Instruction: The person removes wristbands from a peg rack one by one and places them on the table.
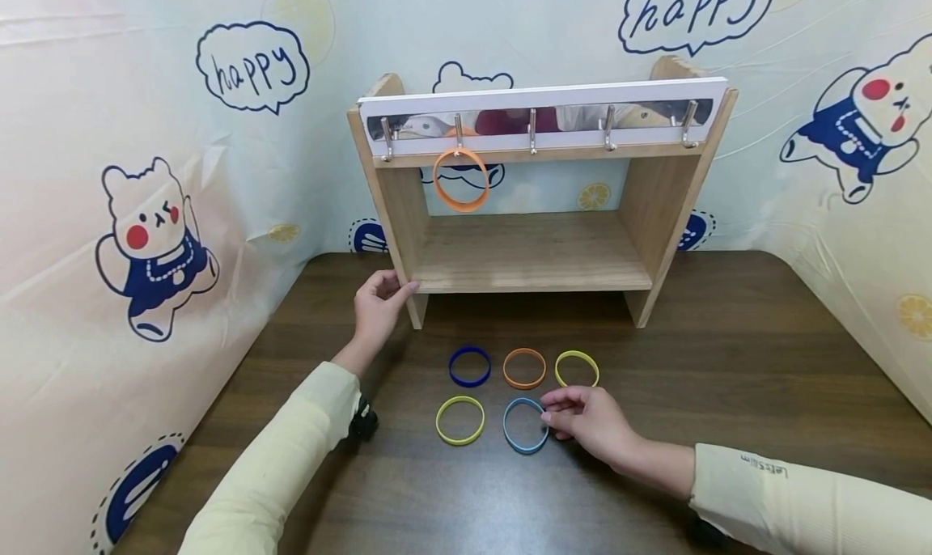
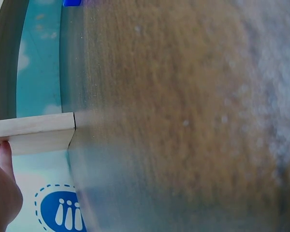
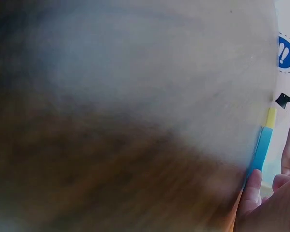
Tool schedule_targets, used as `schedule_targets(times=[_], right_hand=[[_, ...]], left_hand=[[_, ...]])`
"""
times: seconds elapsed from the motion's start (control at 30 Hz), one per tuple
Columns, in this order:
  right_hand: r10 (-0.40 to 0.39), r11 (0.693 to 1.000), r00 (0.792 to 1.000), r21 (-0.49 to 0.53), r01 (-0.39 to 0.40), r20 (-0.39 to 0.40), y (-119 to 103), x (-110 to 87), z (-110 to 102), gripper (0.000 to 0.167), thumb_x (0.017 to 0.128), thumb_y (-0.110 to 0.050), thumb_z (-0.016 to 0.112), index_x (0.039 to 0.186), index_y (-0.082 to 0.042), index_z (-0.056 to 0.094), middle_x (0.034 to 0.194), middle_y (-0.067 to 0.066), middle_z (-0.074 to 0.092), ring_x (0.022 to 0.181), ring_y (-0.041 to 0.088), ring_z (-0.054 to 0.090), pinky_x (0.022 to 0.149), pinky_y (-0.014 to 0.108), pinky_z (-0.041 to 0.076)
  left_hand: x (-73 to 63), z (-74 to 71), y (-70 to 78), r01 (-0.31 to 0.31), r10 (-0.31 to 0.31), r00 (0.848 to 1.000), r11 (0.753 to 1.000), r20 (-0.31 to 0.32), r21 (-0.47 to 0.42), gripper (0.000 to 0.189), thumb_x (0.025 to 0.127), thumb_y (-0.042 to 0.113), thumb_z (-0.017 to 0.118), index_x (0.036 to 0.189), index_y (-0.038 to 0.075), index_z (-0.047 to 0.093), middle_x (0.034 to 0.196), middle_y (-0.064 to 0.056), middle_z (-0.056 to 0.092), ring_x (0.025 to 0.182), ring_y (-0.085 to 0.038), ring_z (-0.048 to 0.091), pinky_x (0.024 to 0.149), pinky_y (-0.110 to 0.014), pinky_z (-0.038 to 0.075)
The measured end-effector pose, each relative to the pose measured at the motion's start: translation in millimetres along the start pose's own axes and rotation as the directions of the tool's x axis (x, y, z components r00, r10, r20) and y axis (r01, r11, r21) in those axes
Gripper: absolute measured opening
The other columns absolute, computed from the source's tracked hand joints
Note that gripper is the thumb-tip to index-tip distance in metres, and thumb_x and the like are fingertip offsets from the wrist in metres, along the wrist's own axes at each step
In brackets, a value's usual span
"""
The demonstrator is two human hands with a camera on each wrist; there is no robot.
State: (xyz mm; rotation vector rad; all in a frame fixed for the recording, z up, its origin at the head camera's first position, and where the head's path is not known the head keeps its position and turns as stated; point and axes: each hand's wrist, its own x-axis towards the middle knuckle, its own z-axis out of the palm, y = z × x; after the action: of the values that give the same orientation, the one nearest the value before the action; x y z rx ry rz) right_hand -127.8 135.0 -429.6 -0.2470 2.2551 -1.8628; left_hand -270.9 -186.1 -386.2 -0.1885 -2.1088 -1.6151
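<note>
At the lower left leg of the wooden rack (image 1: 539,252), my left hand (image 1: 379,304) grips the side panel, thumb at its front edge and fingers along its outer face. In the left wrist view the fingertips (image 2: 5,150) meet that panel (image 2: 34,128). My right hand (image 1: 593,421) pinches the right edge of a light-blue ring (image 1: 507,430) lying on the table. The right wrist view has the thumb against this blue band (image 3: 262,147). Around it lie a dark-blue ring (image 1: 453,374), an orange ring (image 1: 507,377) and two yellow rings, one left (image 1: 439,430), one behind the hand (image 1: 559,362).
Several metal hooks (image 1: 533,130) line the rack's white-framed top bar (image 1: 582,94). Another orange ring (image 1: 437,183) hangs from the second hook from the left. The rack stands on a dark wooden table (image 1: 764,361), with a printed cloth (image 1: 291,167) behind and beside it.
</note>
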Motion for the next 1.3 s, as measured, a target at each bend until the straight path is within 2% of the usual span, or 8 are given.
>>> schedule_targets(times=[0.07,0.3,0.43,0.6,0.83,0.97,1.1,1.3], right_hand=[[-0.010,1.000,1.000,0.002,0.010,-0.002,-2.3,0.8,-0.5,0.024,0.086,0.001,0.070,0.106,0.013,0.064,0.092,0.019,0.069,0.077,0.025,0.066,0.064,0.033,0.057],[-0.038,0.999,0.999,-0.023,0.037,-0.031,-11.6,8.8,-1.0,0.024,0.086,0.001,0.071,0.108,0.011,0.065,0.096,0.020,0.069,0.079,0.026,0.066,0.066,0.036,0.058],[-0.068,0.997,0.996,-0.037,0.067,-0.049,-18.5,15.0,-0.7,0.024,0.086,0.002,0.071,0.108,0.010,0.066,0.093,0.016,0.069,0.080,0.030,0.066,0.066,0.035,0.058],[-0.140,0.990,0.986,-0.023,0.139,-0.086,-33.0,23.4,-2.2,0.022,0.085,0.003,0.071,0.107,0.007,0.068,0.092,0.014,0.068,0.082,0.038,0.065,0.067,0.037,0.058],[-0.219,0.976,0.967,-0.028,0.217,-0.131,-56.1,37.7,-6.8,0.023,0.087,-0.001,0.072,0.108,0.004,0.068,0.093,0.015,0.068,0.076,0.029,0.066,0.068,0.033,0.057],[-0.274,0.961,0.948,-0.015,0.275,-0.160,-70.9,46.3,-9.5,0.023,0.087,0.001,0.071,0.110,0.004,0.068,0.095,0.016,0.068,0.076,0.027,0.067,0.068,0.033,0.057],[-0.320,0.945,0.930,0.014,0.328,-0.179,-87.2,54.1,-10.1,0.024,0.087,0.003,0.069,0.111,0.006,0.066,0.099,0.018,0.067,0.081,0.022,0.067,0.071,0.034,0.057],[-0.372,0.918,0.909,0.071,0.390,-0.186,-108.6,67.3,-8.5,0.027,0.088,0.004,0.068,0.114,0.008,0.063,0.106,0.027,0.063,0.085,0.019,0.067,0.074,0.032,0.057]], left_hand=[[-0.2,-0.2,0.2,0.002,-0.002,1.000,1.000,0.000,-0.001,0.027,0.085,0.005,0.076,0.104,-0.009,0.064,0.102,-0.023,0.066,0.090,-0.019,0.061,0.072,-0.019,0.051],[12.4,0.7,-39.4,0.016,-0.016,1.000,1.000,-0.015,-0.023,0.033,0.082,0.020,0.080,0.104,0.000,0.067,0.102,-0.015,0.068,0.092,-0.019,0.062,0.074,-0.023,0.052],[12.2,0.8,-39.3,0.022,-0.022,1.000,1.000,-0.013,-0.020,0.033,0.082,0.023,0.081,0.104,0.002,0.067,0.102,-0.011,0.068,0.093,-0.017,0.062,0.077,-0.027,0.054],[12.5,1.5,-35.3,0.039,-0.039,0.999,0.999,-0.009,-0.025,0.031,0.083,0.018,0.080,0.105,0.000,0.067,0.102,-0.013,0.068,0.092,-0.016,0.062,0.075,-0.022,0.053],[0.7,-0.8,-0.9,0.005,-0.005,1.000,1.000,0.004,0.006,0.027,0.085,0.007,0.076,0.104,-0.008,0.064,0.101,-0.023,0.067,0.090,-0.022,0.061,0.071,-0.018,0.051],[-1.2,-1.2,3.2,0.012,-0.013,1.000,1.000,0.012,0.015,0.026,0.086,0.006,0.075,0.104,-0.009,0.064,0.102,-0.023,0.066,0.092,-0.024,0.062,0.072,-0.019,0.051],[-0.9,-0.9,1.2,0.012,-0.012,1.000,1.000,0.015,0.021,0.026,0.086,0.007,0.075,0.104,-0.009,0.063,0.103,-0.023,0.066,0.093,-0.027,0.062,0.073,-0.020,0.052],[8.8,-0.1,-29.7,0.031,-0.031,0.999,0.999,0.012,0.007,0.030,0.085,0.015,0.077,0.106,-0.004,0.064,0.106,-0.019,0.067,0.096,-0.026,0.062,0.078,-0.027,0.054]])
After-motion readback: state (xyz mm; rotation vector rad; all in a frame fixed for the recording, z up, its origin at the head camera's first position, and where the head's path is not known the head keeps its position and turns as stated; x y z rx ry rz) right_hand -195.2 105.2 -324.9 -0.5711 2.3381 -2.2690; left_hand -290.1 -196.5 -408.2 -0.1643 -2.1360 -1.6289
